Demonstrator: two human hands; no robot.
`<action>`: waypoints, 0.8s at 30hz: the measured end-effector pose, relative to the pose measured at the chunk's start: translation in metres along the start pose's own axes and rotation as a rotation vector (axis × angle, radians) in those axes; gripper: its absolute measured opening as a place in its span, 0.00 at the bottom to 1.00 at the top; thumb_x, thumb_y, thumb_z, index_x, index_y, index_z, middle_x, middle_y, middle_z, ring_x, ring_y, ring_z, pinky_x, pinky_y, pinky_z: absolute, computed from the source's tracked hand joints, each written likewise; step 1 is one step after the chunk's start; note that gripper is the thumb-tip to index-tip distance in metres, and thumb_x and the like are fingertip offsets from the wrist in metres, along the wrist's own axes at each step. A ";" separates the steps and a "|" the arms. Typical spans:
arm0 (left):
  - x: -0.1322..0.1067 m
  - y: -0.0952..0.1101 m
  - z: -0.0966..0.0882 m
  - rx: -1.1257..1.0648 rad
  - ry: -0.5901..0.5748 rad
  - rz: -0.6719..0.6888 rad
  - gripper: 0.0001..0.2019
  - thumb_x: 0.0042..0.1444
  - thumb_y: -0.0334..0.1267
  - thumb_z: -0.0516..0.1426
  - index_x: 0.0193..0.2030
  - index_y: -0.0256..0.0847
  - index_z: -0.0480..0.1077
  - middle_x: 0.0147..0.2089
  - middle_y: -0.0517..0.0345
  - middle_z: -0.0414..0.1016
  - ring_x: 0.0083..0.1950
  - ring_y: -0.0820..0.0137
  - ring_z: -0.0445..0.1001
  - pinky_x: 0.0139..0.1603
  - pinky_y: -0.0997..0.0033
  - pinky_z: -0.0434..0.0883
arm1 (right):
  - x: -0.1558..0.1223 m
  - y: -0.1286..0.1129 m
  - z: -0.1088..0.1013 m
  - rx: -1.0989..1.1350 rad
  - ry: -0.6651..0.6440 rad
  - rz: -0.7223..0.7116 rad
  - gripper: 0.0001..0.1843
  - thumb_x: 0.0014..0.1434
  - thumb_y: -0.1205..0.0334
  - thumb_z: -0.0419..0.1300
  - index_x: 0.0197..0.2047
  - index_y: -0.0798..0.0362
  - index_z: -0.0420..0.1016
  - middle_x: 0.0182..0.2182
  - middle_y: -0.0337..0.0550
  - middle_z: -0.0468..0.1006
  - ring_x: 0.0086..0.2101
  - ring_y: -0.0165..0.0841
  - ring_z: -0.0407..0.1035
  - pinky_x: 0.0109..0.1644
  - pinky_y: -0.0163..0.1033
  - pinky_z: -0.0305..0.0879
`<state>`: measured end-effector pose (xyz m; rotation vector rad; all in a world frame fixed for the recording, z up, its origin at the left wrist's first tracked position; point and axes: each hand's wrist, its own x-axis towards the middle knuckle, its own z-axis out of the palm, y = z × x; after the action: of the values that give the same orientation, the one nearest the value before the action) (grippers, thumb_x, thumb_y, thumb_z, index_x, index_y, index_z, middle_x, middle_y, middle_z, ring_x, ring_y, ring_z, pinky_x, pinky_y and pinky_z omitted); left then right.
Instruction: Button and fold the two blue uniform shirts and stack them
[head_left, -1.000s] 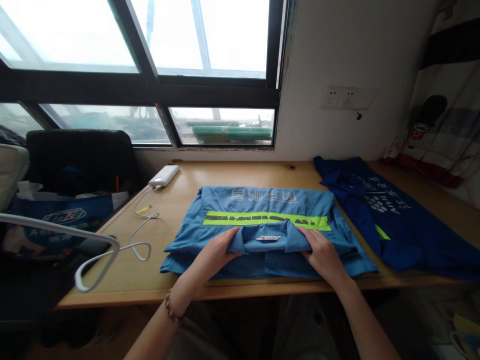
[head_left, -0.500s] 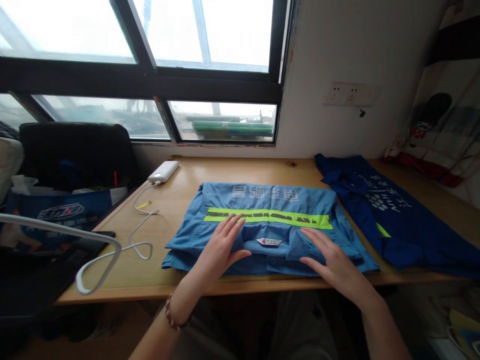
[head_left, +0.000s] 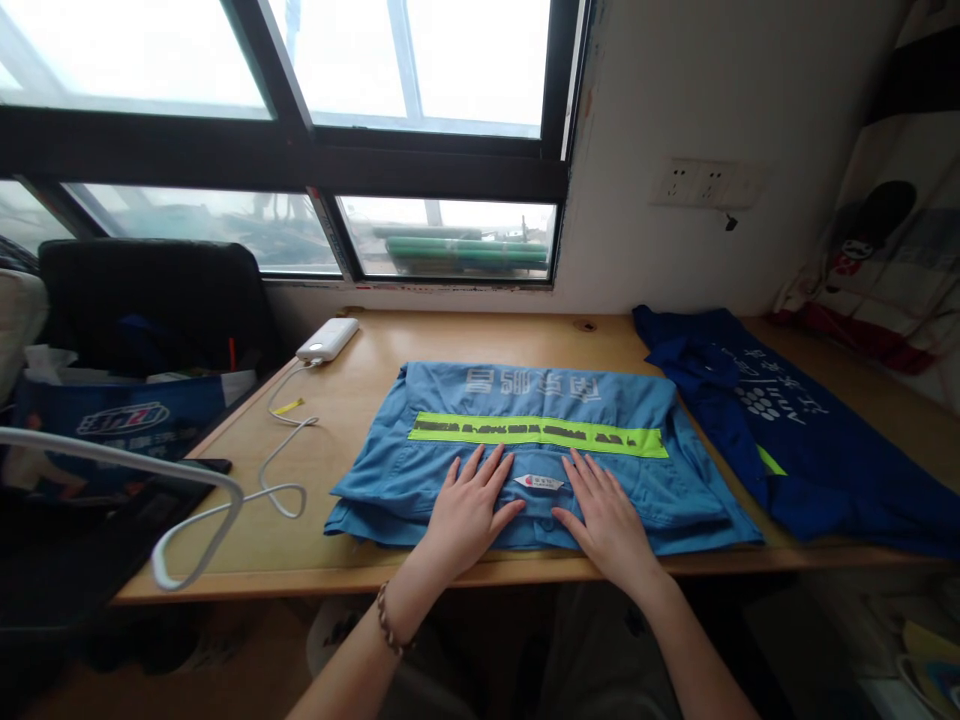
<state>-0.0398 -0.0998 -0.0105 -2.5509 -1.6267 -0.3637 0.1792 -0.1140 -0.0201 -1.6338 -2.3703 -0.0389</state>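
Note:
A light-blue work jacket (head_left: 622,385) lies folded on the wooden table (head_left: 240,545), with grey lettering and a yellow-green reflective strip (head_left: 536,435) across it. Its collar faces me, and a small white label (head_left: 538,482) shows at the neck. My left hand (head_left: 471,505) rests flat on the collar, left of the label, fingers spread. On the label's other side, my right hand (head_left: 604,515) lies flat on the cloth with its fingers stretched out. Neither hand grips the fabric.
A dark-blue garment (head_left: 780,410) with white print lies to the right. At the left are a white power bank (head_left: 327,341), its white cable (head_left: 281,490) and a yellow tag (head_left: 289,406). A black chair (head_left: 150,290) holding a blue bag (head_left: 120,430) stands beyond the table's left edge.
My hands have come closer together and pressed down on the collar. The right hand moved left towards the label, the left slightly right. The collar now lies flatter.

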 end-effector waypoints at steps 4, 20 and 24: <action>-0.012 -0.017 -0.003 0.036 -0.004 -0.090 0.28 0.56 0.55 0.42 0.62 0.48 0.49 0.63 0.57 0.51 0.63 0.60 0.51 0.59 0.53 0.51 | -0.012 0.018 -0.003 -0.071 -0.018 0.056 0.39 0.57 0.39 0.40 0.63 0.57 0.46 0.61 0.47 0.48 0.59 0.40 0.45 0.59 0.50 0.46; -0.070 -0.053 -0.011 0.244 0.049 -0.550 0.23 0.58 0.44 0.42 0.60 0.42 0.55 0.65 0.55 0.48 0.65 0.58 0.41 0.60 0.46 0.41 | -0.060 0.087 0.002 -0.212 0.103 0.243 0.29 0.61 0.50 0.39 0.60 0.55 0.54 0.57 0.43 0.59 0.57 0.40 0.50 0.55 0.48 0.52; -0.080 -0.067 -0.014 0.219 0.020 -0.575 0.22 0.59 0.42 0.41 0.60 0.43 0.55 0.65 0.55 0.48 0.65 0.57 0.42 0.58 0.42 0.46 | -0.064 0.103 0.004 -0.168 0.210 0.302 0.24 0.60 0.53 0.39 0.53 0.53 0.65 0.52 0.43 0.67 0.55 0.39 0.54 0.56 0.49 0.51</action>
<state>-0.1350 -0.1443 -0.0203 -1.8844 -2.2297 -0.2289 0.2943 -0.1339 -0.0510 -1.9418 -1.9920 -0.3421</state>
